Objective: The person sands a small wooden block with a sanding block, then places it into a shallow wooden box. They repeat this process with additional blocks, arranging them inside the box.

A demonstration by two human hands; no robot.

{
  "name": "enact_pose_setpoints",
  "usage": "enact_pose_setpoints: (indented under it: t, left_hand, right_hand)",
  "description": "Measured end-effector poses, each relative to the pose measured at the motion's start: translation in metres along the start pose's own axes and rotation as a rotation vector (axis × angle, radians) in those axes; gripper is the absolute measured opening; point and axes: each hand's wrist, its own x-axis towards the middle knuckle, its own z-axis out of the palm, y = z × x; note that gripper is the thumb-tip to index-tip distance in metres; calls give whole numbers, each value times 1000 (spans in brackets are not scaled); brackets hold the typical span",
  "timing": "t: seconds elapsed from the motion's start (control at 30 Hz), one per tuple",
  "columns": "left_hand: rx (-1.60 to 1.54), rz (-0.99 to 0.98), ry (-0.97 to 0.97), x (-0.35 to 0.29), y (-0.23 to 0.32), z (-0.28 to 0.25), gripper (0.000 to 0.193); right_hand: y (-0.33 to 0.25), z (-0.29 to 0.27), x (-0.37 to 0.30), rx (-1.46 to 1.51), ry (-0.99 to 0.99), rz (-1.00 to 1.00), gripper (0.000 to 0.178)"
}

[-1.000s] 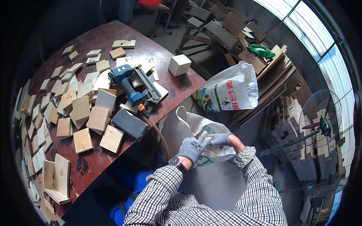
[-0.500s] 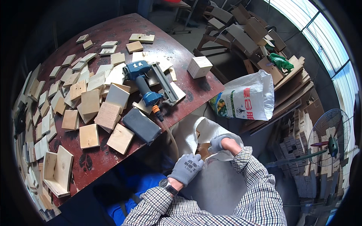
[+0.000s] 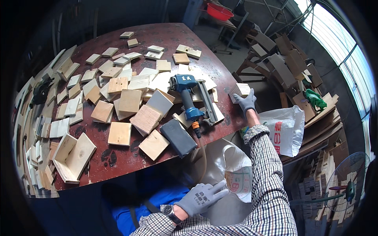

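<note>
My right hand (image 3: 245, 103), in a grey work glove, is on a square wooden block (image 3: 243, 89) at the table's right corner. Thumb and fingers straddle the block's near side. Down at the lower middle, my left hand (image 3: 201, 200), gloved alike, has its fingers stretched out and holds nothing. Beside those fingers is the mouth of a white woven sack (image 3: 232, 155), which stands open below the table edge. Printing shows on its inner wall, and its lower part is hidden.
Many small wooden boards (image 3: 128, 100) lie spread over the dark red table (image 3: 98, 173). A blue nail gun (image 3: 189, 96) with a hose lies near a dark grey block (image 3: 178, 137). Another white sack (image 3: 289, 129), stacked wood (image 3: 315, 173) and a fan (image 3: 348, 188) stand at right.
My right hand has left the sack's rim and reached up to the wooden block. My left hand has let go of the sack and opened. The view has shifted.
</note>
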Motion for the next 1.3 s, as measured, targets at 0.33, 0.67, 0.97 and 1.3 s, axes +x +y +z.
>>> enact_pose_setpoints:
  t: [0.33, 0.67, 0.97, 1.3]
  left_hand:
    - [50, -798, 526, -169, 30, -147, 53]
    - [-342, -500, 635, -150, 33, -140, 159]
    - [-245, -496, 644, -184, 41, -120, 150]
    - [-209, -513, 728, -179, 45, -119, 138]
  right_hand:
    - [-73, -89, -146, 960, -190, -191, 62]
    - [-156, -44, -430, 876, -667, -699, 45]
    - [-198, -51, -450, 835, -1308, -127, 56]
    - [-197, -47, -453, 851, -1347, -118, 51]
